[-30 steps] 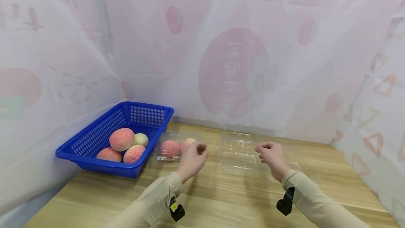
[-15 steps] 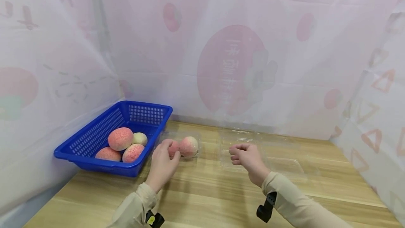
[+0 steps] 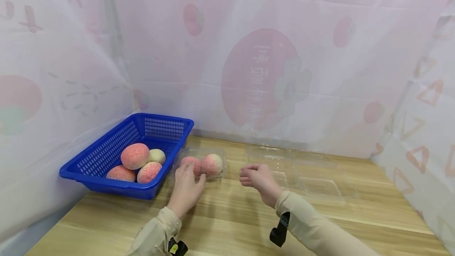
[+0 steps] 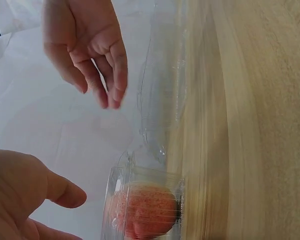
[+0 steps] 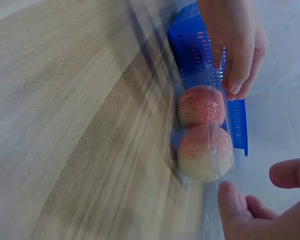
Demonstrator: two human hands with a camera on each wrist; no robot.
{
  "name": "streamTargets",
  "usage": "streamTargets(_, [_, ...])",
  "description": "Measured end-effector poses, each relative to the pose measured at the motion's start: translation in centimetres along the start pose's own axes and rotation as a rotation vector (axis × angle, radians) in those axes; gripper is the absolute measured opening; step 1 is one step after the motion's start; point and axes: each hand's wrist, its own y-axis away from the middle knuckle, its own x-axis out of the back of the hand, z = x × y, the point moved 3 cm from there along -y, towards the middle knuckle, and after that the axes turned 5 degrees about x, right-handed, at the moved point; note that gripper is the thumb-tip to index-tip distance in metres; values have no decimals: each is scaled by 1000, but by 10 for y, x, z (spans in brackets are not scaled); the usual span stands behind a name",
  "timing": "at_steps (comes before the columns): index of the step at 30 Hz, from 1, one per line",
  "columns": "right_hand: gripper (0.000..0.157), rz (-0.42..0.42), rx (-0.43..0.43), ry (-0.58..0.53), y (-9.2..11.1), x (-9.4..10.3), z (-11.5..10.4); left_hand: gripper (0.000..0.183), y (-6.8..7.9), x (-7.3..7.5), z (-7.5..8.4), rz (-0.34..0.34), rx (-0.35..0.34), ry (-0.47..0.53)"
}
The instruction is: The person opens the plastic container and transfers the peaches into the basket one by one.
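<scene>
Two pink-and-cream peaches (image 3: 212, 165) sit side by side in a clear plastic clamshell box (image 3: 199, 153) on the table, just right of the blue basket. Over the box's left end my left hand (image 3: 185, 191) hovers with loosely bent fingers, gripping nothing. The right wrist view puts those fingertips close to the box's upper edge; contact cannot be told. My right hand (image 3: 261, 181) is to the right of the box, fingers extended and lightly bent, holding nothing. In the left wrist view, one red peach (image 4: 147, 210) shows through the clear wall.
A blue plastic basket (image 3: 106, 183) at the left holds several peaches (image 3: 135, 156). More clear plastic containers (image 3: 320, 187) lie on the wooden table (image 3: 227, 224) at the right, hard to make out. Printed cloth (image 3: 170, 58) walls enclose the back and sides.
My left hand has moved left, from by the right-hand peach to the box's left end. The right hand has travelled left across the clear containers towards the box with the peaches.
</scene>
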Motion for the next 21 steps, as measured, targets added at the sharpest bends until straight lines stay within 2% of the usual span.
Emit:
streamTargets(4, [36,-53,-34,-13,-11,-15,6,34,0,2,-1,-2,5,-5])
streamTargets(8, [38,-51,-48,-44,-21,-28,13,35,1,3,-2,-3,4,-6])
streamTargets(15, [29,-37,-66,-111,-32,-45,18,39,1,1,-3,1,3,-8])
streamTargets(21, [27,-28,-95,-105,-38,-54,20,39,1,2,-4,10,-3,-3])
